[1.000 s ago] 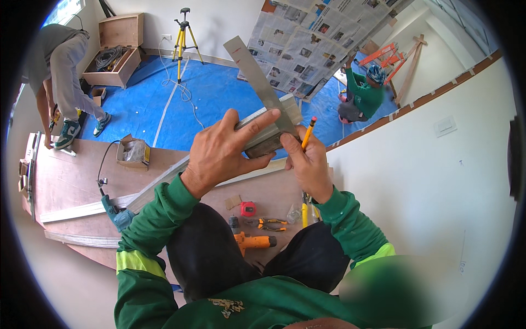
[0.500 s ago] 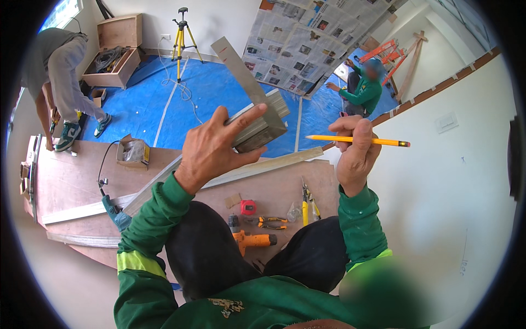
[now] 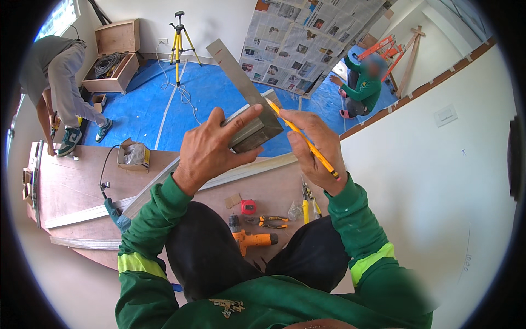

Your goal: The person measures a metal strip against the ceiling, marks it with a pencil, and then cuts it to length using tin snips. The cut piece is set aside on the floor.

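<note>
- Just left of the middle of the frame, the left hand (image 3: pixel 205 145) is gripping a square (image 3: pixel 238 71) and a metal bar (image 3: pixel 152 187) together, its pointing finger lying across the blade and its thumb sitting lower down.
- Just right of the middle, the right hand (image 3: pixel 323 137) is pinching a yellow pencil (image 3: pixel 318 155), thumb and fingers closed on it.
- The pencil's tip is pointing up and left, right by the blade's edge; I am not able to tell if it is touching.
- For a neat line, I am thinking the left hand should be squeezing firmly, so the square is not slipping on the bar.
- The tip should be leaning on the blade's edge and going softly, as a hard push could be shoving the blade crooked.
- The square is poking out past the left hand, toward the top of the frame.
- The bar is running under that hand, down to its lower left.
- The pencil is slanting across the right hand, its rubber end sitting near the wrist.
- At lower middle, a drill (image 3: pixel 253 240) and a red tape (image 3: pixel 248 206) are resting well apart from both hands.
</note>
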Demonstrator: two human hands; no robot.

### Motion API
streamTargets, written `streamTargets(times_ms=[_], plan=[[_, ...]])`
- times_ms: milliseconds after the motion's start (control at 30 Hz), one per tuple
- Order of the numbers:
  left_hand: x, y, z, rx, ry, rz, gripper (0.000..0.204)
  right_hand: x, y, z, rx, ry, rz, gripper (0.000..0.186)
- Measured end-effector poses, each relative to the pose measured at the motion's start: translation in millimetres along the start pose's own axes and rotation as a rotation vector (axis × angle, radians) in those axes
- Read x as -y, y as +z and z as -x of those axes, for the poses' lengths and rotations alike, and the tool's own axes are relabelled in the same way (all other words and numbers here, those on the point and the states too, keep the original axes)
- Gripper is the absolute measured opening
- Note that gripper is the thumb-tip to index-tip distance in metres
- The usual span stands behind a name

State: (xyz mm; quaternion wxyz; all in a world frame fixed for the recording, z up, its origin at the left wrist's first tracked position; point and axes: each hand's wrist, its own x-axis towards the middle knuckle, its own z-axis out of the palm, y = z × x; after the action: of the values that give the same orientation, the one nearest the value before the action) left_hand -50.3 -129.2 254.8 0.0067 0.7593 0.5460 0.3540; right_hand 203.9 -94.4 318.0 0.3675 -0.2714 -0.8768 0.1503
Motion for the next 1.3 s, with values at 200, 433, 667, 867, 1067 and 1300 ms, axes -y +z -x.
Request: streamTargets(times_ms=[200, 433, 667, 867, 1067, 1300], plan=[[2, 2, 3, 0.001, 0.002, 0.014, 0.09, 0, 10, -3, -0.01, -0.092, 0.107, 0.034], [14, -1, 2, -0.023, -0.081, 0.015, 0.095, 8, -14, 4, 0.284, 0.051, 0.26, 0.026], [9, -2, 1, 0.048, -0.024, -0.026, 0.097, -2, 18, 12, 0.092, 0.575, -0.364, 0.033], [14, 18, 15, 0.183, 0.001, -0.006, 0.108, -73, 35, 41, 0.27, 0.821, -0.716, 0.033], [63, 2, 58, 0.233, -0.341, -0.038, 0.094, -151, 17, 171, 0.409, 1.07, -0.48, 0.029], [78, -21, 101, 0.25, -0.528, -0.023, 0.074, -207, 155, 230, 0.563, 0.885, -0.61, 0.031]])
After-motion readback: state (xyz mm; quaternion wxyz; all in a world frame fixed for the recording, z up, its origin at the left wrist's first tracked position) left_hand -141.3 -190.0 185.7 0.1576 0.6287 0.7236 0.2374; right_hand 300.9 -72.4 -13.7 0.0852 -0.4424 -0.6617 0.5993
